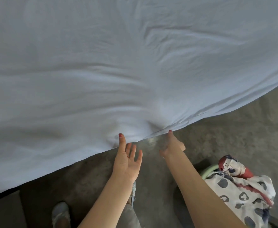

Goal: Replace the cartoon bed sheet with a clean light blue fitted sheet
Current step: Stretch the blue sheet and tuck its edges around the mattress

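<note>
Head view. Light blue fitted sheet (102, 63): lying wrinkled over the bed, filling most of the frame. Left hand (126, 160): fingers spread and relaxed, thumb touching the sheet's edge. Right hand (172, 145): touching the same edge; grip impossible to tell. Cartoon bed sheet (238, 191): lying bundled in a green-rimmed basket (207, 172) at lower right. Shoes (60, 213): standing on the grey floor (225, 137).
</note>
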